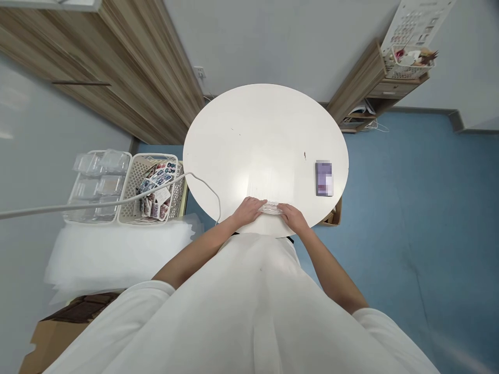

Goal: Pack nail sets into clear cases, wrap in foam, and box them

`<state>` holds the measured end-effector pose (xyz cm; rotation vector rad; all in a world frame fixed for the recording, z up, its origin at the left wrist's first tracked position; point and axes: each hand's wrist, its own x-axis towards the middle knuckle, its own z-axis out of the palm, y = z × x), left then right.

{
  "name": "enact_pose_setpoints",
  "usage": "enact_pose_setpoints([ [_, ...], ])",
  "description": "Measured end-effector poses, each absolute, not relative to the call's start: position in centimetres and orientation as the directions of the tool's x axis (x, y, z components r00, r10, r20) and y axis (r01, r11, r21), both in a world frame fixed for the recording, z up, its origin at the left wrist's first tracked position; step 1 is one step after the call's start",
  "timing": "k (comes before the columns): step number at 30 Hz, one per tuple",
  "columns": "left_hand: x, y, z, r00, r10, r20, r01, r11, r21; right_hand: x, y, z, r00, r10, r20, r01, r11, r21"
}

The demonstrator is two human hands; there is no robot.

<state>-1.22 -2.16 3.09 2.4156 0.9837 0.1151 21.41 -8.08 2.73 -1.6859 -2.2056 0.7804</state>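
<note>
Near the front edge of the round white table (pixel 265 124), a small clear plastic container (pixel 272 208) is held between my two hands. My left hand (pixel 249 210) grips its left end, with the fingers curled over it. At the opposite end, my right hand (pixel 293 217) has its fingers closed on the container's right side. What the container holds, if anything, is too small to make out. To the right on the tabletop lies a purple box-like item (pixel 324 178), blurred in the picture and apart from my hands.
Left of the table stand a basket of clear plastic containers (pixel 97 187) and a basket of printed cards (pixel 156 192). A grey cable (pixel 167 183) crosses to the table's left edge. White plastic sheeting (pixel 117 254), a wooden cabinet (pixel 366 83) and a cardboard box (pixel 336 214) are nearby.
</note>
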Motion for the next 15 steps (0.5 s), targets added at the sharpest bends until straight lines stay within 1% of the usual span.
enact_pose_setpoints([
  [5,-1.3,-0.9,3.8,0.704,0.694,-0.151,0.615,-0.49,0.617,21.9,-6.7,3.9,-0.251,0.951,-0.18,0.74,0.069,-0.669],
  [10,-0.7,1.1,4.2,0.618,0.741,-0.263,0.598,-0.227,0.769,22.2,-4.2,4.9,-0.169,0.932,-0.319,0.674,-0.127,-0.728],
  [12,-0.4,1.9,4.1,0.588,0.742,-0.321,0.605,-0.14,0.784,22.3,-3.2,5.0,-0.144,0.921,-0.362,0.656,-0.185,-0.732],
  [15,0.0,3.2,3.5,0.571,0.715,-0.403,0.65,-0.094,0.754,22.4,-1.9,4.6,-0.117,0.903,-0.413,0.637,-0.251,-0.729],
])
